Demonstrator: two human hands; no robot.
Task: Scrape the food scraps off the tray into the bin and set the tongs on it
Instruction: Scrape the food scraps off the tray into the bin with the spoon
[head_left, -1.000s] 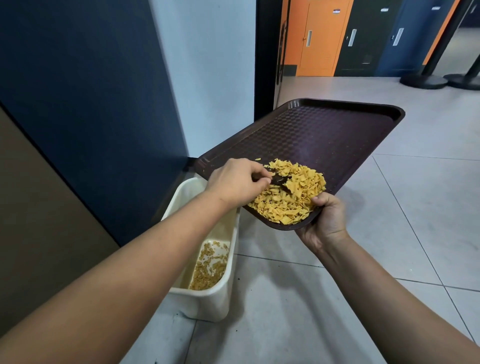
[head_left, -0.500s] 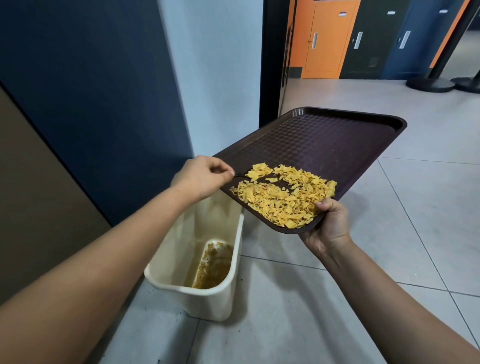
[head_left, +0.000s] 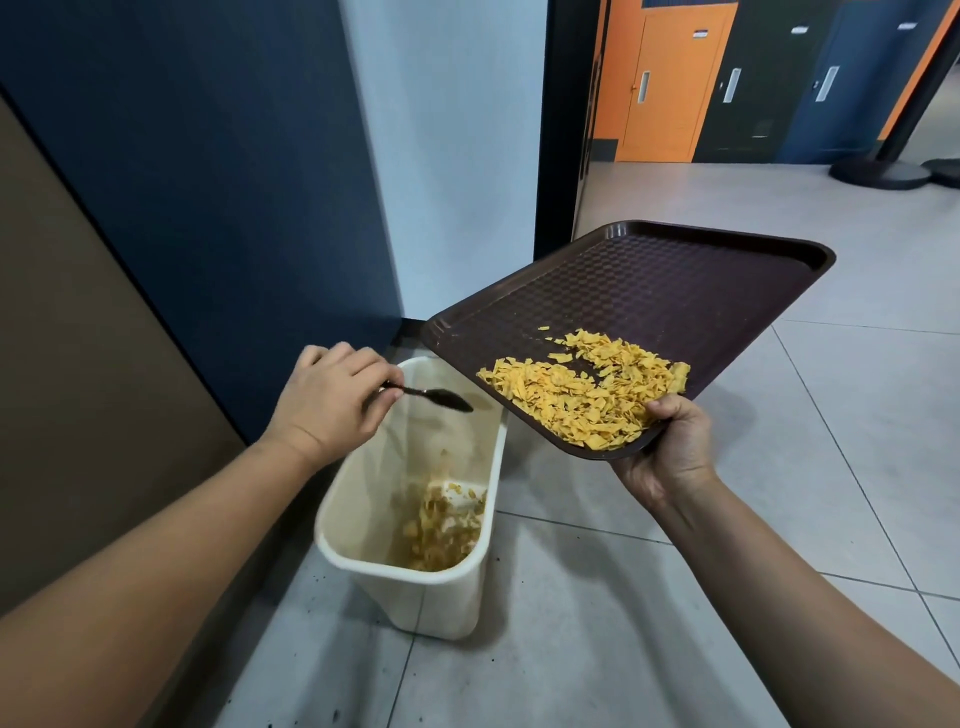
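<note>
My right hand (head_left: 667, 447) grips the near corner of a dark brown tray (head_left: 675, 291), which tilts down toward the left over a cream plastic bin (head_left: 415, 577). A heap of yellow food scraps (head_left: 582, 395) lies at the tray's low near edge, just above my thumb. My left hand (head_left: 332, 400) pinches the handle of a dark utensil with a spoon-like tip (head_left: 441, 398), held over the bin's open mouth and clear of the tray. Brownish-yellow scraps lie at the bottom of the bin.
The bin stands on a grey tiled floor (head_left: 675, 623) against a dark blue wall panel (head_left: 208, 182). A black door frame (head_left: 561, 130) stands behind the tray. Orange and dark lockers (head_left: 675, 88) and black stanchion bases (head_left: 883, 174) lie far back right.
My left hand has drawn the utensil off the scraps to the left, past the tray's edge, and now holds it over the bin. The scrap heap has spread toward the tray's low edge.
</note>
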